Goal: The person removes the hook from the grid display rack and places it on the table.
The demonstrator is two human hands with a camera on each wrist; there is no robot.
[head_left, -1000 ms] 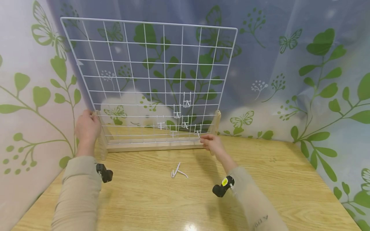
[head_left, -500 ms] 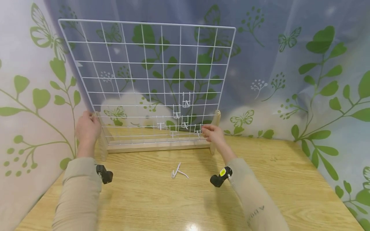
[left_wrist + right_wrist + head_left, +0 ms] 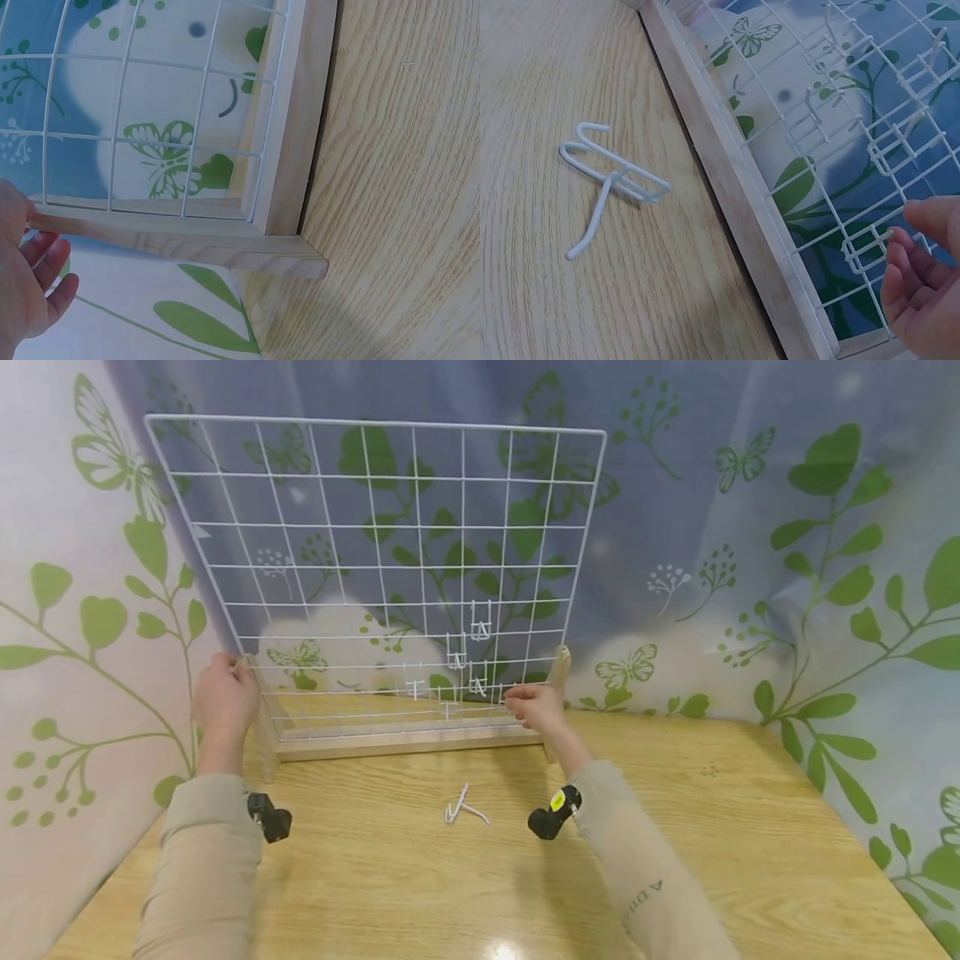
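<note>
A white wire grid panel stands upright in a pale wooden stand. My left hand grips the top of the stand's left post between thumb and fingers, the other fingers loosely bent below it. My right hand is at the panel's lower right, over a white wire display hook hung on the grid. In the right wrist view, the index fingertip is right at this hook's prong and the thumb is apart from it. Several similar hooks hang up and left of that hand.
One loose wire hook lies on the wooden table in front of the stand, its prong pointing toward me. Behind the panel hangs a curtain printed with leaves and butterflies. Both wrists wear small black cameras.
My right hand has risen from below the lower right hook, drawn back to the right, then come left over it. My left hand stays on the post. The head view shifted slightly.
</note>
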